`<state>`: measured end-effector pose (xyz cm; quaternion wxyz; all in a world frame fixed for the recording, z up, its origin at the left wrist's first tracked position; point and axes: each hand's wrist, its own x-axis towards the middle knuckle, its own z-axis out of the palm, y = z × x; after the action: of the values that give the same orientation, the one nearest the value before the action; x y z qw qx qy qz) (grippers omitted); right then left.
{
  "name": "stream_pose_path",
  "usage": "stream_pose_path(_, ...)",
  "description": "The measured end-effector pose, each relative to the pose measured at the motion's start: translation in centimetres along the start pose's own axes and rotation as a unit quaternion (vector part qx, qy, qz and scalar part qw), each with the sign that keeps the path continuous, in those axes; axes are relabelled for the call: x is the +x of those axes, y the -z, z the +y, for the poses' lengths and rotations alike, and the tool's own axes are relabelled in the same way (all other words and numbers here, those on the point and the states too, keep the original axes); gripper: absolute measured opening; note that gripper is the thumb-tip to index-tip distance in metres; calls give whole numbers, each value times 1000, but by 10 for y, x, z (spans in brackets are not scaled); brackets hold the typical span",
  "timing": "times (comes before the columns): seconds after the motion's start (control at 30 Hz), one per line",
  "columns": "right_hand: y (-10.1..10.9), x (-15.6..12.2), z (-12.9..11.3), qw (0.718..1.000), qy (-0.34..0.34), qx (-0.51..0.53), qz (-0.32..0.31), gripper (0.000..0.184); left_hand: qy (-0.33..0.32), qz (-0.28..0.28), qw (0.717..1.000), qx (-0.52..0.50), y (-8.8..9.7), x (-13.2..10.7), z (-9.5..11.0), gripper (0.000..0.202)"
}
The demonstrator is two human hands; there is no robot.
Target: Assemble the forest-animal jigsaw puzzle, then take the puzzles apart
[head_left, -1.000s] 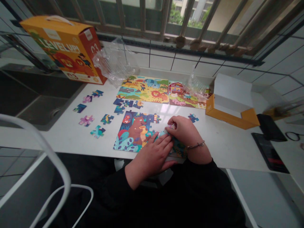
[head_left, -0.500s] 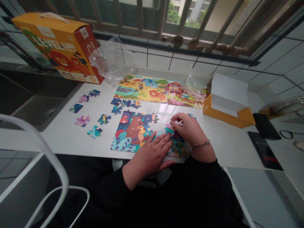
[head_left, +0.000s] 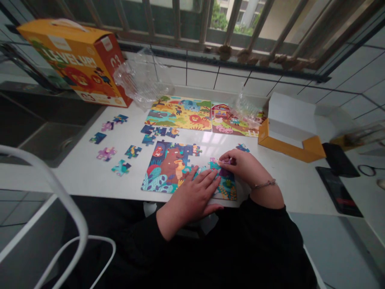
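Observation:
A partly joined jigsaw puzzle [head_left: 170,162] with a brown bear lies near the counter's front edge, its upper middle a gap. My left hand [head_left: 192,196] rests flat across its lower middle, fingers stretched out, hiding pieces beneath. At the puzzle's right part, my right hand [head_left: 245,166] pinches a purplish puzzle piece [head_left: 231,161] between thumb and fingers, mostly covered by them. A loose blue piece [head_left: 242,147] lies just beyond that hand. To the left are several more loose pieces, among them a pink one [head_left: 106,154] and a teal one [head_left: 120,167].
Two joined puzzles, a yellow savanna one [head_left: 180,112] and a farm one [head_left: 228,124], lie at the back. Around them are crumpled clear plastic [head_left: 141,80], an orange box [head_left: 75,64] and an opened small box [head_left: 288,144]. A phone [head_left: 338,190] lies right; a sink [head_left: 45,132] is left.
My right hand has shifted slightly right and down and turned over the puzzle's right part, uncovering the blue piece behind it. My left hand stays on the puzzle.

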<state>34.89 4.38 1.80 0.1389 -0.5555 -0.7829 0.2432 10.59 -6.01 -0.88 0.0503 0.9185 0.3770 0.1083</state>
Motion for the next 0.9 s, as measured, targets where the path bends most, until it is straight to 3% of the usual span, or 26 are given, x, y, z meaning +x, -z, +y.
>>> stream_pose_path(0.27, -7, -1, 14, 999, -5, 34, -14, 29, 11, -12, 999, 36, 1, -18, 2, 86)
stream_pose_path(0.47, -6, -2, 11, 1000, -25, 15, 1, 22, 33, -21, 999, 28, 15, -35, -1, 94)
stream_pose_path(0.7, 2, -4, 3, 999, -9, -19, 48, 20, 156, 74, 985, 12, 42, -79, -41, 69)
stream_pose_path(0.9, -8, -11, -43, 997, 67, -35, -18, 16, 255, 77, 962, 61, 57, -106, -78, 48)
